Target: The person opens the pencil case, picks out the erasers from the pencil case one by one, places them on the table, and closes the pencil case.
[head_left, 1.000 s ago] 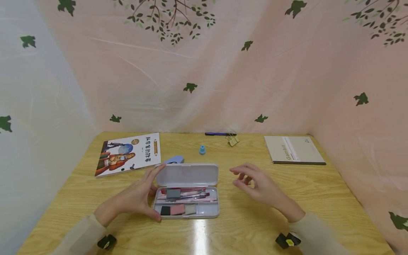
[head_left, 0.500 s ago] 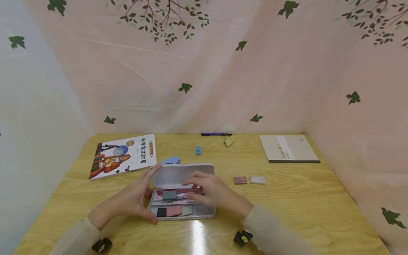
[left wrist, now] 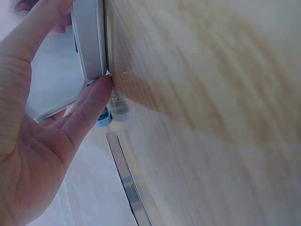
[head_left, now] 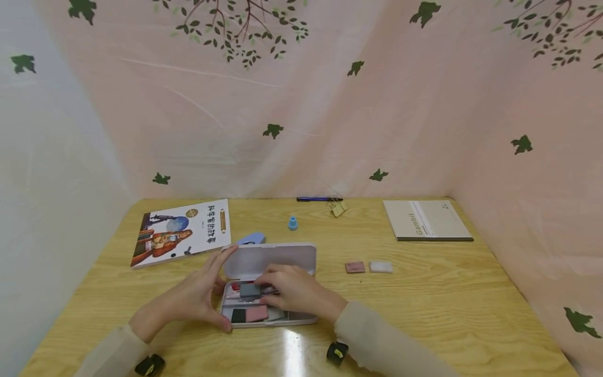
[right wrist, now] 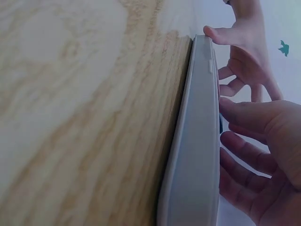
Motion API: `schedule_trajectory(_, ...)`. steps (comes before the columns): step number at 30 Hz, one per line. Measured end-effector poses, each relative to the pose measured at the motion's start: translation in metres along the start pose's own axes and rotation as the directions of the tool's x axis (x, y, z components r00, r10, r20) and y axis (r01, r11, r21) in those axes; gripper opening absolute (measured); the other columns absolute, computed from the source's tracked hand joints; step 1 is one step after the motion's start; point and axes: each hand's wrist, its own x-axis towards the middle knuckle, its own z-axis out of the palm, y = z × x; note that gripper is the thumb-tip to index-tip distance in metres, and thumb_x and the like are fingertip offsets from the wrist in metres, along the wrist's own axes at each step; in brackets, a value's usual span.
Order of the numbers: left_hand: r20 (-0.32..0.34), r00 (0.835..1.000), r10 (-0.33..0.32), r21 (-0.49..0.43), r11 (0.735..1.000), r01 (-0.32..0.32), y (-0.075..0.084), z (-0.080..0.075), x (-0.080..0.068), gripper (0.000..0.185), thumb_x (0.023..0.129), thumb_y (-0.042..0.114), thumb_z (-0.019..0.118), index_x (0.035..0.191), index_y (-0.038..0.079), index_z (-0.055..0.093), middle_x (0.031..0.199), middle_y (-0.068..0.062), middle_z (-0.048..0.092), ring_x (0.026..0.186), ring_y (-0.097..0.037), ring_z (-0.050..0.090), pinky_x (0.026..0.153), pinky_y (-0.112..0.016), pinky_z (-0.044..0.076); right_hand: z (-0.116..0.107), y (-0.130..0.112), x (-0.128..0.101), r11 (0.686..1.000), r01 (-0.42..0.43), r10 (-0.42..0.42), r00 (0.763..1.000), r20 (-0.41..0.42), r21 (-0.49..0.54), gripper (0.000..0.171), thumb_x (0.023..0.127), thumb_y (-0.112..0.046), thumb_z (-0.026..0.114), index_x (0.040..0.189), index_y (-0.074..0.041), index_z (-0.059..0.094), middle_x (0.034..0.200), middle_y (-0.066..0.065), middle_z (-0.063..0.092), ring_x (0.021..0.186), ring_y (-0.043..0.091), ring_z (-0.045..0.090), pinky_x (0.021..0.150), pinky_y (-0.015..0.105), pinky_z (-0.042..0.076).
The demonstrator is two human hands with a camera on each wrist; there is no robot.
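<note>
A white pencil case (head_left: 301,318) lies on the table with its lid (head_left: 282,257) raised. My left hand (head_left: 190,298) grips its left end, thumb at the front edge and fingers up by the lid. Over the right half of the case reaches my right hand (head_left: 297,289), thumb and index finger at either side of a grey eraser (head_left: 249,290) that rests on the pens. In the front compartment lie a black eraser (head_left: 238,315), a pink eraser (head_left: 256,313) and a whitish eraser (head_left: 275,313), the last partly behind the right hand. This hand also hides most of the pens.
Right of the case lie a dusky pink eraser (head_left: 355,267) and a white eraser (head_left: 380,267). Behind it are a blue object (head_left: 252,239), a small blue bottle-shaped piece (head_left: 293,223), a pen (head_left: 313,199) and a binder clip (head_left: 338,210). A picture book (head_left: 183,233) and a notebook (head_left: 428,221) flank them.
My right hand has moved left from the table into the case, reaching the grey eraser. The two erasers it covered on the table now show. My left hand keeps its grip.
</note>
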Motion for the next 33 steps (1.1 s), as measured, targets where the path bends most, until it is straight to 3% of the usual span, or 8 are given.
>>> schedule_trajectory(9, 0.000, 1.000, -0.008, -0.005, 1.000, 0.008, 0.003, -0.001, -0.001, 0.144, 0.059, 0.051, 0.096, 0.164, 0.016, 0.003, 0.149, -0.010, 0.029, 0.094, -0.014, 0.067, 0.082, -0.034, 0.057, 0.000, -0.001, 0.004, 0.999, -0.014, 0.016, 0.998, 0.068, -0.033, 0.031, 0.093, -0.031, 0.076, 0.119, -0.015, 0.077, 0.107, -0.004, 0.070, 0.093, 0.003, 0.064, 0.083, 0.020, 0.052)
schedule_trajectory(17, 0.001, 1.000, -0.021, 0.000, 1.000, 0.021, 0.004, -0.001, -0.001, 0.145, 0.058, 0.052, 0.096, 0.164, 0.025, 0.000, 0.148, -0.010, 0.030, 0.095, -0.014, 0.068, 0.082, -0.034, 0.057, 0.001, -0.002, 0.005, 0.999, -0.042, 0.044, 0.998, 0.043, -0.033, 0.030, 0.093, -0.028, 0.076, 0.120, -0.014, 0.075, 0.107, -0.003, 0.070, 0.090, 0.004, 0.063, 0.080, 0.019, 0.052)
schedule_trajectory(24, -0.001, 1.000, -0.009, -0.012, 1.000, 0.009, 0.002, 0.000, 0.001, 0.145, 0.058, 0.051, 0.096, 0.164, 0.020, 0.003, 0.149, -0.011, 0.030, 0.094, -0.014, 0.068, 0.081, -0.033, 0.058, 0.002, -0.005, 0.009, 0.994, -0.095, 0.097, 0.994, 0.046, -0.054, 0.030, 0.092, -0.030, 0.077, 0.119, -0.015, 0.076, 0.102, -0.004, 0.069, 0.084, 0.001, 0.059, 0.073, 0.018, 0.050)
schedule_trajectory(33, 0.008, 1.000, -0.029, -0.018, 0.999, 0.029, 0.002, 0.000, 0.000, 0.144, 0.059, 0.052, 0.096, 0.164, 0.025, 0.000, 0.150, -0.011, 0.028, 0.094, -0.012, 0.067, 0.082, -0.033, 0.057, 0.003, -0.008, 0.010, 0.988, -0.150, 0.151, 0.987, 0.048, -0.025, 0.027, 0.089, -0.028, 0.080, 0.114, -0.017, 0.077, 0.104, -0.006, 0.069, 0.086, 0.000, 0.060, 0.075, 0.016, 0.049)
